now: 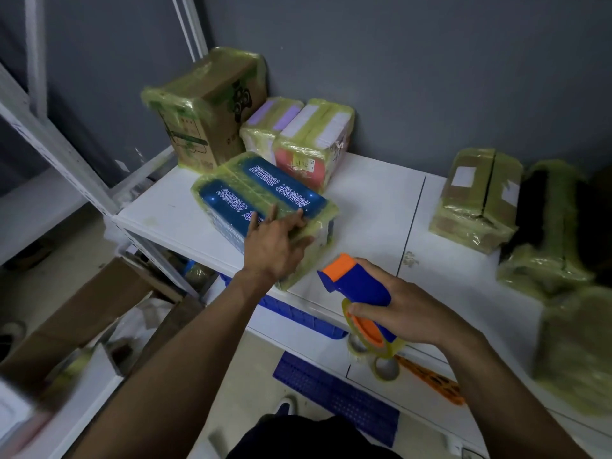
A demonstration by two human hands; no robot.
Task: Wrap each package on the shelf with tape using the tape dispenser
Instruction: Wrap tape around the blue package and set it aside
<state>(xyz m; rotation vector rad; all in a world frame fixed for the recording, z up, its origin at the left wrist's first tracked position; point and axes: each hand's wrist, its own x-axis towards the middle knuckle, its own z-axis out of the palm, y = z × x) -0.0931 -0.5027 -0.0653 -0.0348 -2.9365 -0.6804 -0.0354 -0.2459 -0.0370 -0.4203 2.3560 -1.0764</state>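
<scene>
1. Pinning the blue package (265, 190) down looks like the left hand's (275, 250) job. Its fingers are spread flat over the top near edge and press down without curling round anything, probably so the box can't slide on the slick white shelf (374, 200). The package sits at the front-left of the shelf, angled, with one corner sticking out past the edge.

2. The right hand (407, 313) is wrapped round the handle of the tape dispenser (357, 286). The orange nose points at the near end of the package but is clear of it, hanging over the shelf's front edge. My guess is it's lined up to start a strip there.

3. Every box I can see has yellowish film on it: the brown carton (205, 114) at the back, the two pastel packages (314, 140) beside it, the cardboard package (477, 200) well off to the right and the dark package (549, 226) next to that. They're parked out of the way, so the front stays free for working.

4. Things I can't sort out:
   - Whether a loose tape end runs from the roll to the package. It's too thin to make out.
   - The bundle (576, 352) at the right edge is motion-blurred and cut off, so it may be more than one.
   - The far side of the blue package is hidden, so how fully it's covered is unknown.
   - The spare tape rolls (385, 369) are partly hidden behind the dispenser, on a lower level.
</scene>
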